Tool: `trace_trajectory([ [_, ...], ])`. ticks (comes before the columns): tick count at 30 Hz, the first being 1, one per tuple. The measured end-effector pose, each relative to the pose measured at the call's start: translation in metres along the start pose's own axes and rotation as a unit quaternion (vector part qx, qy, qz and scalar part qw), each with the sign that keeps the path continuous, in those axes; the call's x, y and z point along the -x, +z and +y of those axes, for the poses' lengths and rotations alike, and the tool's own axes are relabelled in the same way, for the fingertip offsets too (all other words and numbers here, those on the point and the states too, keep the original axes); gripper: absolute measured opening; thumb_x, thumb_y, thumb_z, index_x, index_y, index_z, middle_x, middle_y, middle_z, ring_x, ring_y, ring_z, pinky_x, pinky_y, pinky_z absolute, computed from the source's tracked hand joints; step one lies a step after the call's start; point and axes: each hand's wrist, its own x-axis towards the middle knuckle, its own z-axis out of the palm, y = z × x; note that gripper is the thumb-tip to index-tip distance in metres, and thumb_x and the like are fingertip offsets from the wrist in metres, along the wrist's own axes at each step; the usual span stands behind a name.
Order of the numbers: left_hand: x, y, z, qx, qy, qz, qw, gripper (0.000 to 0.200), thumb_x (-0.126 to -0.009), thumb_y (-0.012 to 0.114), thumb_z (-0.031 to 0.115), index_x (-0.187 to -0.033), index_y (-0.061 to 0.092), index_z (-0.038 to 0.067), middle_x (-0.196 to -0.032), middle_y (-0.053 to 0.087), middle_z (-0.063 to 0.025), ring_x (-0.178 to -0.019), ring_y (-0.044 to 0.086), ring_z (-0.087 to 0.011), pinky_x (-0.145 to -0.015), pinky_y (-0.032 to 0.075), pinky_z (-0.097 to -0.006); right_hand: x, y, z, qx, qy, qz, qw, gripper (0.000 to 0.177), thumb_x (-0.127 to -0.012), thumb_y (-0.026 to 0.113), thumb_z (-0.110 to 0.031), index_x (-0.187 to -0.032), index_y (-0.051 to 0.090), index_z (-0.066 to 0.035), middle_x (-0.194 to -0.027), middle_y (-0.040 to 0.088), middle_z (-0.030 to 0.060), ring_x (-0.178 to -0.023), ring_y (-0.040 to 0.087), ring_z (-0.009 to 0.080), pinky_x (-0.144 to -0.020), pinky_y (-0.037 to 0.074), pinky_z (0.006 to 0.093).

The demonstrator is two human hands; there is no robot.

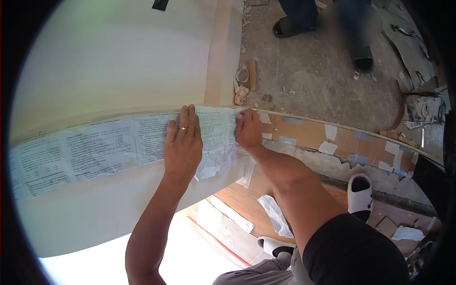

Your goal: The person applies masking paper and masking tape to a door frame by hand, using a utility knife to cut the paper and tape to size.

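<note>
A long strip of printed paper (99, 152) covers the narrow face of a pale wall edge, running from the far left to the middle. My left hand (183, 149) lies on the strip with its fingers stretched out and slightly apart; a ring shows on one finger. At the strip's wrinkled right end, my right hand (248, 130) is closed, its curled fingers against the paper and slightly blurred. Below the hands, the paper's lower edge is loose and uneven.
Taped cardboard (304, 130) continues rightward along a sill. A tape roll (242, 75) sits on the dusty floor (304, 71). Another person in dark sandals (289, 27) stands beyond. Paper scraps (275, 216) lie near my white shoes (359, 192). Debris (425, 111) is at right.
</note>
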Motion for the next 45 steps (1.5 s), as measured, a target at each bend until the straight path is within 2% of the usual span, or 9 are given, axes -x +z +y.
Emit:
trace_trajectory([
  [2, 0.002, 0.002, 0.001, 0.006, -0.008, 0.0, 1.0, 0.041, -0.092, 0.057, 0.015, -0.129, 0.068, 0.001, -0.151, 0.053, -0.0106, -0.144, 0.041, -0.0236, -0.112, 0.035, -0.0432, 0.01, 0.019, 0.005, 0.022, -0.11, 0.104, 0.988, 0.042, -0.102, 0.05, -0.029, -0.135, 0.047, -0.002, -0.139, 0.048, 0.0215, -0.128, 0.047, 0.0396, -0.109, 0.036, 0.0504],
  [6, 0.002, 0.003, 0.003, 0.019, -0.028, -0.002, 0.999, 0.042, -0.089, 0.061, 0.011, -0.13, 0.067, 0.004, -0.15, 0.053, -0.0084, -0.142, 0.044, -0.0217, -0.111, 0.034, -0.0431, 0.025, 0.022, 0.004, 0.062, -0.127, 0.118, 0.983, 0.05, -0.103, 0.049, -0.029, -0.142, 0.042, 0.001, -0.146, 0.044, 0.0214, -0.134, 0.042, 0.038, -0.113, 0.032, 0.049],
  [14, 0.005, 0.002, 0.002, 0.013, -0.028, -0.014, 0.999, 0.043, -0.089, 0.061, 0.01, -0.131, 0.067, 0.005, -0.151, 0.051, -0.0077, -0.143, 0.042, -0.022, -0.112, 0.033, -0.0436, 0.002, 0.006, 0.013, -0.004, 0.128, 0.135, 0.983, 0.051, -0.099, 0.055, -0.019, -0.146, 0.042, -0.005, -0.142, 0.049, 0.0232, -0.13, 0.048, 0.0389, -0.105, 0.04, 0.0501],
  [21, 0.005, 0.004, 0.002, 0.011, -0.032, -0.011, 0.999, 0.042, -0.09, 0.061, 0.01, -0.131, 0.067, 0.005, -0.151, 0.051, -0.0077, -0.142, 0.042, -0.0227, -0.111, 0.032, -0.0435, -0.031, -0.006, 0.035, -0.012, 0.111, 0.076, 0.991, 0.035, -0.096, 0.058, -0.011, -0.13, 0.06, -0.005, -0.1, 0.071, 0.0228, -0.098, 0.068, 0.0403, -0.087, 0.053, 0.0477],
  [23, 0.005, 0.004, 0.002, 0.011, -0.032, -0.008, 0.999, 0.042, -0.09, 0.061, 0.011, -0.131, 0.067, 0.005, -0.151, 0.051, -0.0076, -0.142, 0.042, -0.0227, -0.11, 0.032, -0.0434, -0.028, 0.004, 0.042, 0.0, 0.065, 0.151, 0.986, 0.032, -0.094, 0.057, -0.01, -0.125, 0.064, -0.007, -0.093, 0.072, 0.021, -0.089, 0.07, 0.0392, -0.081, 0.055, 0.0473],
  [26, 0.005, 0.005, 0.002, 0.014, -0.035, -0.004, 0.999, 0.041, -0.09, 0.061, 0.011, -0.13, 0.067, 0.005, -0.151, 0.052, -0.0073, -0.141, 0.043, -0.0226, -0.11, 0.032, -0.0434, -0.022, -0.012, 0.022, -0.043, 0.111, 0.06, 0.991, 0.028, -0.093, 0.056, -0.01, -0.119, 0.065, -0.006, -0.11, 0.071, 0.0227, -0.106, 0.067, 0.0396, -0.091, 0.053, 0.0488],
  [30, 0.004, 0.002, 0.002, 0.022, -0.038, -0.006, 0.999, 0.04, -0.091, 0.06, 0.011, -0.129, 0.068, 0.005, -0.15, 0.053, -0.0071, -0.141, 0.043, -0.0228, -0.11, 0.033, -0.0439, -0.03, 0.003, 0.03, -0.053, 0.098, 0.058, 0.992, 0.024, -0.093, 0.056, -0.01, -0.114, 0.066, -0.004, -0.106, 0.071, 0.0228, -0.106, 0.067, 0.04, -0.091, 0.053, 0.0491],
  [41, 0.006, 0.005, 0.002, 0.008, -0.047, 0.013, 0.999, 0.037, -0.092, 0.059, 0.015, -0.127, 0.07, 0.008, -0.148, 0.055, -0.0066, -0.142, 0.041, -0.0221, -0.111, 0.034, -0.0445, -0.052, 0.024, 0.03, -0.131, 0.218, 0.125, 0.959, 0.03, -0.087, 0.07, -0.015, -0.115, 0.062, -0.005, -0.106, 0.071, 0.022, -0.105, 0.067, 0.0398, -0.09, 0.052, 0.0467],
  [45, 0.007, 0.004, 0.003, -0.015, -0.046, 0.007, 0.999, 0.041, -0.093, 0.058, 0.017, -0.133, 0.066, 0.01, -0.149, 0.053, -0.0051, -0.145, 0.038, -0.0211, -0.112, 0.033, -0.0446, -0.055, 0.022, 0.037, -0.052, 0.16, 0.143, 0.975, 0.035, -0.084, 0.072, -0.012, -0.116, 0.062, -0.004, -0.107, 0.07, 0.0224, -0.103, 0.066, 0.0409, -0.091, 0.051, 0.0455],
])
